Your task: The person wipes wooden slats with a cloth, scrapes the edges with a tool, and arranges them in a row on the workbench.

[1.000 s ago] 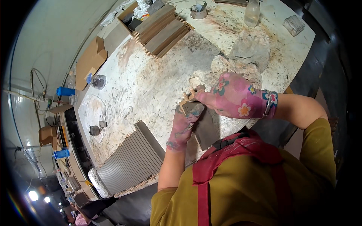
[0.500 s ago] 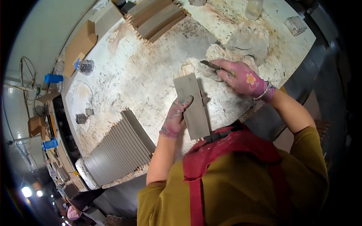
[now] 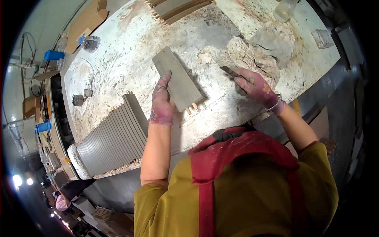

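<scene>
My left hand [image 3: 162,103], in a pink, grey-smeared glove, grips a grey rectangular board [image 3: 178,79] by its left edge, thumb on the face. The board is tilted above the table, and two light wooden dowels [image 3: 191,108] stick out of its near end. To its right, my right hand [image 3: 258,90], in a flowered pink glove, is closed around a scraper [image 3: 227,71] with a dark flat blade pointing left. The blade is apart from the board. The scraper's handle is mostly hidden by the fingers.
On the smeared white table [image 3: 122,59], a row of similar doweled boards [image 3: 112,136] stands at the near left. More boards [image 3: 179,10] lie at the far side. A crumpled cloth [image 3: 272,41] is beyond my right hand; a clear plastic cup [image 3: 285,10] stands at the far right.
My left hand has carried the board left and away from my body, turning its far end leftward. My right hand keeps the scraper and sits slightly lower and to the right.
</scene>
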A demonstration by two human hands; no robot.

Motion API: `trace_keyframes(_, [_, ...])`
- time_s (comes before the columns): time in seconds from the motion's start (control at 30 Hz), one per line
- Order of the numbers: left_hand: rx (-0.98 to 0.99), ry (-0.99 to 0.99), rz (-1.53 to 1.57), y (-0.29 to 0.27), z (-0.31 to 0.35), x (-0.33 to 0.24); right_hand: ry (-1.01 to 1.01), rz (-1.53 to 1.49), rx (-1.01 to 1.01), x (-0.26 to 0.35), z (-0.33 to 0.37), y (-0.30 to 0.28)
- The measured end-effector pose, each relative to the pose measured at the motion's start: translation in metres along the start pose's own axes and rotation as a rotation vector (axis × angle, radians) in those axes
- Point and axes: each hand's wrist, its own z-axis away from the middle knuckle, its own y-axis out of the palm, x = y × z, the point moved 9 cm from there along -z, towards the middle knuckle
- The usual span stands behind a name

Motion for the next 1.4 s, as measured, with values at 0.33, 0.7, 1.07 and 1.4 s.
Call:
trace_keyframes(0.33, [0.100, 0.163, -0.085, 0.000, -0.001, -0.006, -0.043, -0.031, -0.089, 0.022, -0.032, -0.045])
trace_keyframes(0.7, [0.105, 0.278, -0.857, 0.004, -0.039, -0.010, 0.087, 0.322, -0.318, -0.051, -0.177, -0.151])
trace_keyframes(1.07, [-0.079, 0.630, -1.255, -0.002, 0.012, -0.030, -0.110, 0.598, -0.656, 0.015, -0.275, -0.241])
trace_keyframes(1.4, [-0.236, 0.825, -1.916, -0.010, 0.055, 0.014, -0.009, 0.970, -0.573, 0.024, -0.346, -0.270])
